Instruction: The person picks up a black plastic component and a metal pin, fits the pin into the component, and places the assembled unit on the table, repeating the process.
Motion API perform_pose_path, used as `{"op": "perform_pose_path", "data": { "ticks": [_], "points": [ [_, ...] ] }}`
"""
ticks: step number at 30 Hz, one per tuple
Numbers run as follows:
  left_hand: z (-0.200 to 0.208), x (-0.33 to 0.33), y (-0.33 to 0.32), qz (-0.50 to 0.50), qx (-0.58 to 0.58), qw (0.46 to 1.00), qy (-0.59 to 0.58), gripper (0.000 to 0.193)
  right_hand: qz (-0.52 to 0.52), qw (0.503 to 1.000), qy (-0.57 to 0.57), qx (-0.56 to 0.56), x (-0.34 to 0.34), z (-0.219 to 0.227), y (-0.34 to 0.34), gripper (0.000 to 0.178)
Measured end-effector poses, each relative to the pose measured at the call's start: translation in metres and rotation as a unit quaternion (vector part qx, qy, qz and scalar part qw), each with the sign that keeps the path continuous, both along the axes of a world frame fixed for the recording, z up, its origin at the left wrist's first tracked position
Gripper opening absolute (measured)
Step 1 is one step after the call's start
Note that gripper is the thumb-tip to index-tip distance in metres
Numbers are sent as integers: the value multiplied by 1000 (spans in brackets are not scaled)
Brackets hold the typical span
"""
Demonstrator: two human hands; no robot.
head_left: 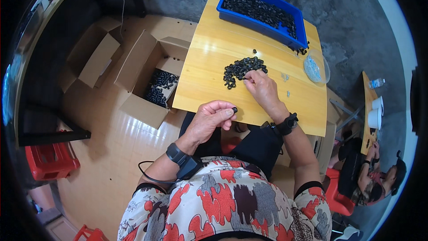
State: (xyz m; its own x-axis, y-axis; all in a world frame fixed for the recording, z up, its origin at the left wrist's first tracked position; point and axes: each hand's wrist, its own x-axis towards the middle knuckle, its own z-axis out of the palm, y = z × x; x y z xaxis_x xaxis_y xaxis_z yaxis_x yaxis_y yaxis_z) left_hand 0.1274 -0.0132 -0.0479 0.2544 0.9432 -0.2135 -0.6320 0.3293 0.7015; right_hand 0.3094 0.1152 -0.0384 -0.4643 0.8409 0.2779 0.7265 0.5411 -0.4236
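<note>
Between the thumb and fingers of my left hand [211, 118] is a small black part [234, 110], held just off the table's front edge. My right hand [263, 88] reaches over the table, its thumb and forefinger pinched at the near right side of a pile of small black parts [240, 68]. A dark bit shows at those fingertips; it seems to be one of the same parts. A few small clear pieces [285, 77] lie to the right of my right hand, and one more clear piece [288, 93] is nearer to me.
A blue tray [263, 26] full of black parts stands at the table's far edge. Beside it sits a clear round tub [327, 69] with pale blue pieces. Left of the wooden table [200, 85], an open carton [147, 111] holds black parts. Another person [374, 178] sits at the right.
</note>
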Motion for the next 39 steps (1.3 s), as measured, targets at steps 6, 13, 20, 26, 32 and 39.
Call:
{"op": "perform_pose_path", "data": {
  "ticks": [6,13,20,26,32,39],
  "points": [
    [0,-1,0,4,12,1000,-14,15,8,1000,25,-2,12,0,-19,7],
    [9,8,-2,-1,8,1000,-30,16,-11,856,383,-347,26,23,-71,8],
    [17,21,-4,-29,38,999,-8,17,18,839,416,-351,27,42,-97,15],
    [24,28,-5,-37,48,998,20,17,53,914,345,-206,25,49,-99,14],
    [23,31,-6,-27,53,998,31,17,95,973,210,-19,20,64,-99,15],
    [22,31,-5,-58,66,994,59,17,122,973,195,-18,19,66,-96,15]
  ]
}}
